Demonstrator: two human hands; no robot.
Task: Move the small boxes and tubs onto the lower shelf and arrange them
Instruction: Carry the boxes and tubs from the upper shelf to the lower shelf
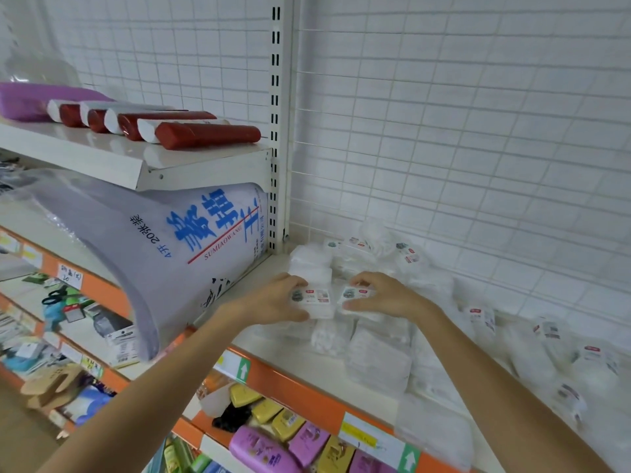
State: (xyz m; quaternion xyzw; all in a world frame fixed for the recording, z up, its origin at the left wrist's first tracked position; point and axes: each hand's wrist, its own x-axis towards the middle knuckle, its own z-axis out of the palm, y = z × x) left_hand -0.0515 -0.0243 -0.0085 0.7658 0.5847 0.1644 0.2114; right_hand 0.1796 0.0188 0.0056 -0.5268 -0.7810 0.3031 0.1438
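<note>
— What's the setting here?

— A shop aisle with white wire-grid backing. A white shelf with an orange front strip runs across the lower right, and a slotted upright post rises at its back left corner.

— Where are the task's things?

— Small white boxes and clear tubs with little labels lie scattered over that shelf, from the back left corner along to the right edge. A loose pile of tubs sits against the back grid, and more lie near the right edge.

— And the hands?

— Both reach in over the front edge. The left hand has its fingers and thumb curled round a small labelled box. The right hand pinches a second labelled box between thumb and fingertips. The two boxes sit just beside each other, near the back left corner; I cannot tell whether they touch.

— Anything else around?

— On the next bay to the left, a large pale blue pack with blue characters leans under an upper shelf carrying red and white tubes. Purple and yellow soap packs fill the level below.
</note>
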